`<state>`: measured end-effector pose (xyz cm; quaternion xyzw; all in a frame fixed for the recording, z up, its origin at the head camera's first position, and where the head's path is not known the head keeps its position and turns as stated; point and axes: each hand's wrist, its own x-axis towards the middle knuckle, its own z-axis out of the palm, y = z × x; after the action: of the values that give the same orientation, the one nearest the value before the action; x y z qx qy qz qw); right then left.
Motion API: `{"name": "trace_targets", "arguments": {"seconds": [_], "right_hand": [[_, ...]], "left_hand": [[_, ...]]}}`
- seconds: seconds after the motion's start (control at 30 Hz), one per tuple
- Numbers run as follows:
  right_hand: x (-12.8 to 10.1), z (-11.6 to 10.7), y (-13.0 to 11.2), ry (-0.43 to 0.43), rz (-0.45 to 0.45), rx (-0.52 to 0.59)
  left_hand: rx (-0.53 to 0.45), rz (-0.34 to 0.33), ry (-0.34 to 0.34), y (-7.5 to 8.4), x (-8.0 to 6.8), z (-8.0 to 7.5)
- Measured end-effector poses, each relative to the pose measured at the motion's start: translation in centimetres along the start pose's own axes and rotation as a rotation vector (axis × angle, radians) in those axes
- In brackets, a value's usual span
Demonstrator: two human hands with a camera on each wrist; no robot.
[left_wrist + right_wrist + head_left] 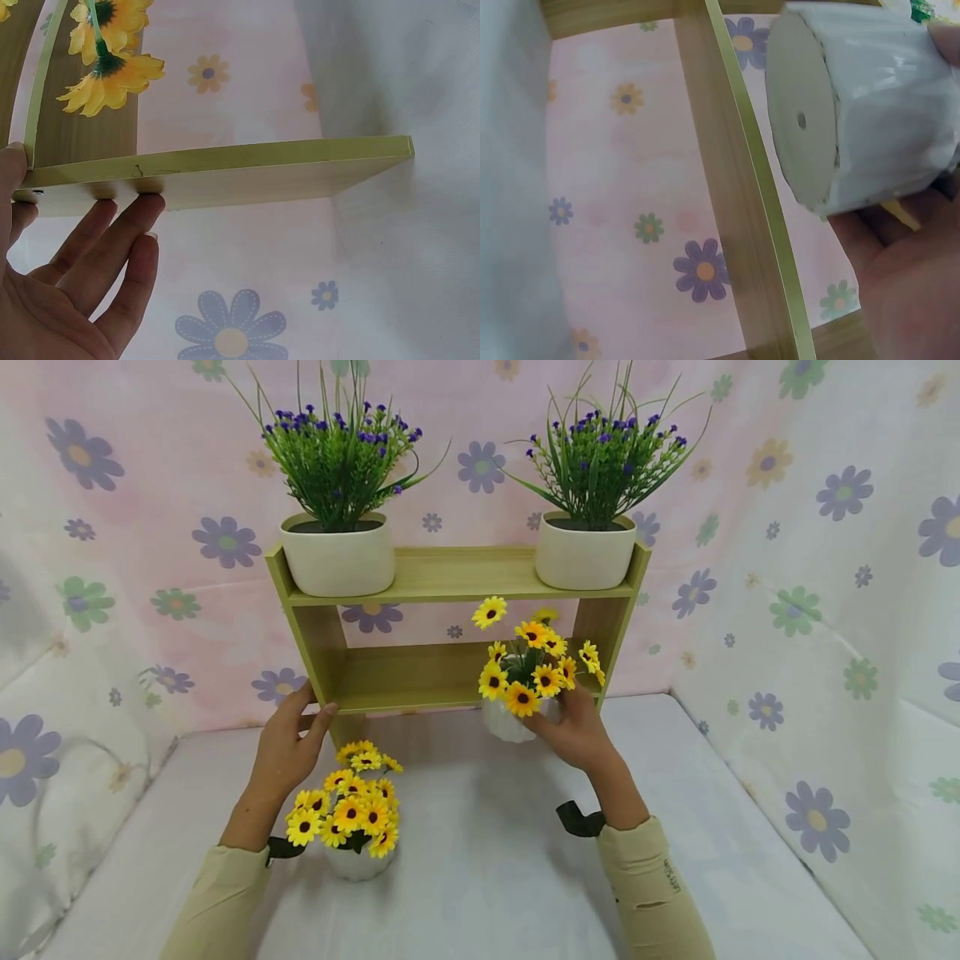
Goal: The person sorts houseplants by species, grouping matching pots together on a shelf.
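Right hand: the right hand [573, 727], right of centre in the head view, has fingers and thumb curled round the white pot of yellow daisies [517, 720], clamped on its wall.
Pot position: in the right wrist view the white pot of yellow daisies [870, 120] fills the upper right, tilted so its flat base with a small drain hole faces the camera; the base rests on nothing.
Key relation: the pot hangs at the front edge of the lower shelf [405, 681], just right of that board's middle; the shelf surface lies behind it, toward the top of the frame. The pot's long axis runs base to blooms and leans off upright.
Left hand: the left hand [288, 743], left of centre, holds the left end of the lower shelf, fingers [112, 232] straight and slightly spread under the board, thumb at its top edge.
Nearer hand: the right hand carries the pot; the left is well apart from it, on the wooden rack [311, 635].
Second pot: another pot of yellow daisies [352, 814] stands on the white table [487, 877], lower left, just beside the left forearm.
Top shelf: two cream pots of purple-flowered plants [337, 556] [585, 552] stand at either end.
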<state>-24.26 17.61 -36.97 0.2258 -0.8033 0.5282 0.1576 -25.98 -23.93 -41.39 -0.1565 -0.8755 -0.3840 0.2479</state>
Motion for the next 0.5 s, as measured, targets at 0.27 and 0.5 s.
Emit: {"name": "trace_targets", "arguments": {"seconds": [0.27,0.5], "right_hand": [[0.7,-0.9,0.4,0.123,0.149,-0.054],[1.1,-1.6,1.0,0.188,0.188,-0.043]], "left_hand": [[0.0,-0.009,-0.002,0.1,0.0,0.0],[0.004,-0.006,-0.002,0.0,0.0,0.1]]}}
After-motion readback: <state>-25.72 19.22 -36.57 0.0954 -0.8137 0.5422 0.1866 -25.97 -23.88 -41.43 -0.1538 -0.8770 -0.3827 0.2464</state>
